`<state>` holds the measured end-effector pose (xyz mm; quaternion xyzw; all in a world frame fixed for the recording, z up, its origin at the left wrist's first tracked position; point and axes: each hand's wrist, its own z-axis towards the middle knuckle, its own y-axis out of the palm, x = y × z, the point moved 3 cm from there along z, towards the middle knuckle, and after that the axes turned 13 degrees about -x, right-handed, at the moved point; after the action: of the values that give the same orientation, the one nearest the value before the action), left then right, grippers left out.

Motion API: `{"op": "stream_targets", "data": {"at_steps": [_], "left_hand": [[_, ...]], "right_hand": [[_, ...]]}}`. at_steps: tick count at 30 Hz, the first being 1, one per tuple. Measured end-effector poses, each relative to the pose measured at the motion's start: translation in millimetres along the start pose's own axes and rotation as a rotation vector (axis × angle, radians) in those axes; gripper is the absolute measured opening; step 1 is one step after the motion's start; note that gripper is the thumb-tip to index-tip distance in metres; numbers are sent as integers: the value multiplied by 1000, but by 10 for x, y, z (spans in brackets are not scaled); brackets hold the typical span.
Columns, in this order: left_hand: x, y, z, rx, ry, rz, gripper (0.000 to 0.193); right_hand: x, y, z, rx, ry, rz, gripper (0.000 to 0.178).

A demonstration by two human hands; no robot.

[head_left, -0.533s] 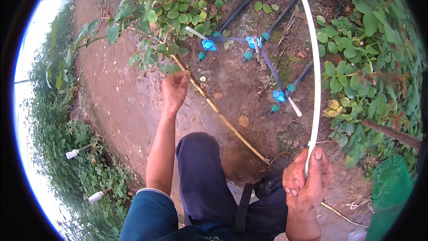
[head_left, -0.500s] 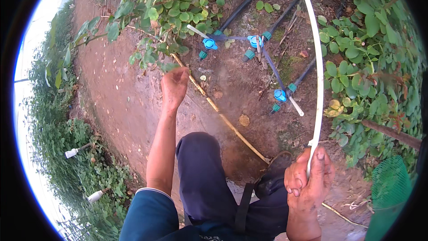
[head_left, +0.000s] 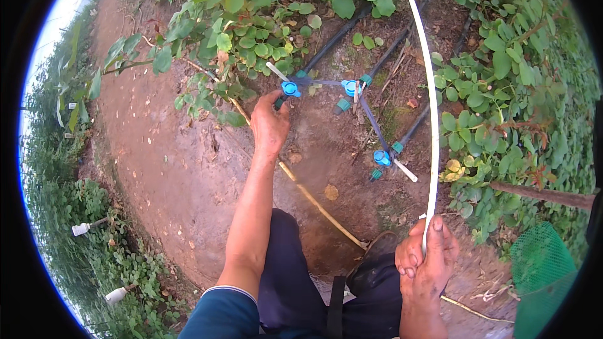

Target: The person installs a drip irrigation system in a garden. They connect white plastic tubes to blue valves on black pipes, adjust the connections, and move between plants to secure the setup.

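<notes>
My right hand (head_left: 427, 254) is closed round the lower end of a long white flexible tube or strip (head_left: 429, 88), which rises in a slight curve. My left hand (head_left: 270, 127) reaches forward, its fingers and thumb round the dark green end fitting (head_left: 279, 103) of a blue valve (head_left: 291, 89). A pale stick stands out beside that valve. Thin bluish tubing (head_left: 372, 119) links it to a second blue valve (head_left: 350, 88) and a third blue valve (head_left: 381, 158), both with green fittings. Another pale stick (head_left: 406, 171) lies by the third valve.
Black pipes (head_left: 339, 37) run from the valves into leafy plants (head_left: 502, 81). A yellowish cane (head_left: 311, 199) lies across the soil to my boot (head_left: 375, 262). Green mesh (head_left: 541, 257) and a brown stake (head_left: 540, 193) are at the right. White bulbs (head_left: 116, 295) stick out of foliage on the left.
My left hand has moved forward and right, from above the cane to the left valve's green fitting. My right hand still holds the white tube; the view has shifted slightly.
</notes>
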<state>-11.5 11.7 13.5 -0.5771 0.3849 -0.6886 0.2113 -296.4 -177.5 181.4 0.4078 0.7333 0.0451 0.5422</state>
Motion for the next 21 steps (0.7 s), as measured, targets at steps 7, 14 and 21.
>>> {"op": "stream_targets", "data": {"at_steps": [7,14,21], "left_hand": [[-3,3,-25,49,97,16,29],[-2,9,-12,93,172,31,25],[92,-63,-44,127,122,-60,21]], "right_hand": [[24,40,3,-5,-8,13,35],[36,66,4,8,11,-12,35],[37,77,24,-21,5,16,34]]}}
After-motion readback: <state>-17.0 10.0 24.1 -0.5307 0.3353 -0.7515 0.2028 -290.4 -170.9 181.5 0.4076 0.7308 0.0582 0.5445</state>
